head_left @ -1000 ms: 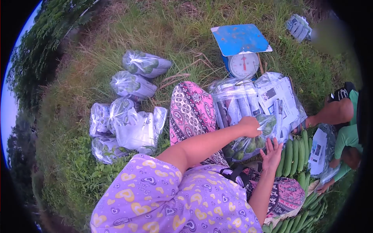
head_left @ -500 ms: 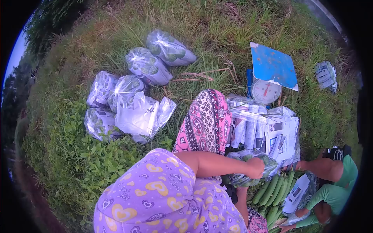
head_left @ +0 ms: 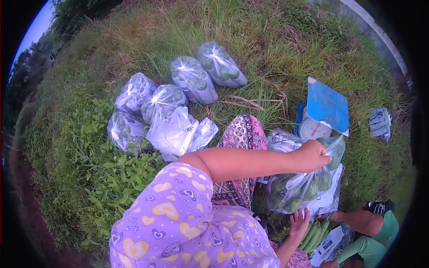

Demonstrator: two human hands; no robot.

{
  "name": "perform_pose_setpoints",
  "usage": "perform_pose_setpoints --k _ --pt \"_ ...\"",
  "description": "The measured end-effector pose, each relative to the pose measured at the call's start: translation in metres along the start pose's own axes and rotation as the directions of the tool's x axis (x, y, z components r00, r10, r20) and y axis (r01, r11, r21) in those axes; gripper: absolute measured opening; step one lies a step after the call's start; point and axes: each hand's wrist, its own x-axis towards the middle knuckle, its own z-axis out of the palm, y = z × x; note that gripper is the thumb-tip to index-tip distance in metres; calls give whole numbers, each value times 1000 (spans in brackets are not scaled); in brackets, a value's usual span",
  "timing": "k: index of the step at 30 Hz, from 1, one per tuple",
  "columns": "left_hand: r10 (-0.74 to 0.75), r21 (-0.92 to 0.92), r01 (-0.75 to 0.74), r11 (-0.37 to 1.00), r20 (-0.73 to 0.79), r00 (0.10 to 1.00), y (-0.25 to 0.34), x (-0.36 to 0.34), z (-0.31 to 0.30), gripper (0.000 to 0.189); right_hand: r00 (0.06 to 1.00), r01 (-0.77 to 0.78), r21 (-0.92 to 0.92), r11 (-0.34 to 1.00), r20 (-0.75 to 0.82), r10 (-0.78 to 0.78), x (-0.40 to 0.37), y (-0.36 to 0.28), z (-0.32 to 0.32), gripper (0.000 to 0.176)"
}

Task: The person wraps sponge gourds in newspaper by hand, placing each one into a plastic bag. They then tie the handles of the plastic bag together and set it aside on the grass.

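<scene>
Bag (head_left: 299,190) hanging below your left hand (head_left: 315,156).
That fist clenches its neck; your right hand (head_left: 298,223), spread and empty, sits just under its base.

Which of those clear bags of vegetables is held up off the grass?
The bag gripped at its top by the left hand, beside the blue scale; the other bags lie on the grass.

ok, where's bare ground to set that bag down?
Open grass between the tied bags and the scale, and above both. Crowded: under the bag gripped by the left hand, with cucumbers, papers and another person's arm.
</scene>
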Motion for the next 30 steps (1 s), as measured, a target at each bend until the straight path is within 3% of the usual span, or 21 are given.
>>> perform_pose_setpoints --k 2,7,10,11,12,14,16,17,18,19,20,22,25,27,28,29,30 --pt "-55 -111 45 993 -90 994 55 3 -60 37 989 149 -220 964 31 -145 -16 -24 0 59" --pt "0 -230 -108 967 -423 906 170 28 -216 14 981 193 -205 960 10 -195 -35 -57 13 57" --pt "133 6 -150 989 -499 857 216 30 -315 19 990 143 -223 964 30 -139 -23 -54 26 57" --pt "202 173 -130 976 -516 833 223 35 -354 14 993 119 -221 968 37 -114 -20 -55 36 58" --pt "271 334 -98 937 -522 809 224 39 -394 10 994 104 -239 965 68 -90 -13 -57 45 58" --pt "473 702 29 711 -508 720 217 41 -468 14 993 69 -275 959 111 -40 -4 -63 63 59" --pt "430 707 110 698 -538 725 198 38 -567 23 989 59 -293 954 147 -15 6 -68 75 57" --pt "494 782 365 506 -609 620 197 27 -560 28 986 64 -312 948 168 -12 14 -71 78 57" --pt "571 805 514 297 -581 580 184 21 -589 35 982 72 -324 943 186 -11 22 -73 79 56" --pt "564 793 579 189 -570 597 167 12 -631 50 979 67 -358 931 206 8 30 -75 74 62" --pt "555 744 663 80 -586 591 140 5 -671 50 982 65 -383 922 191 10 39 -74 67 63" --pt "523 673 740 20 -637 566 87 -22 -706 40 988 32 -433 901 151 38 52 -72 50 65" --pt "371 463 886 -2 -823 430 -3 -50 -722 35 990 -84 -358 930 76 118 64 -73 27 67" --pt "317 441 882 -164 -823 471 -81 -72 -752 42 988 -105 -364 925 68 138 61 -82 25 68" --pt "268 450 882 -143 -840 472 -121 -84 -762 42 988 -121 -384 915 39 148 57 -95 30 68" --pt "278 437 867 -240 -824 493 -155 -94 -764 42 988 -81 -394 916 88 125 56 -105 25 68" --pt "272 452 874 -176 -831 485 -189 -104 -786 43 993 -92 -439 894 29 116 49 -120 38 68"
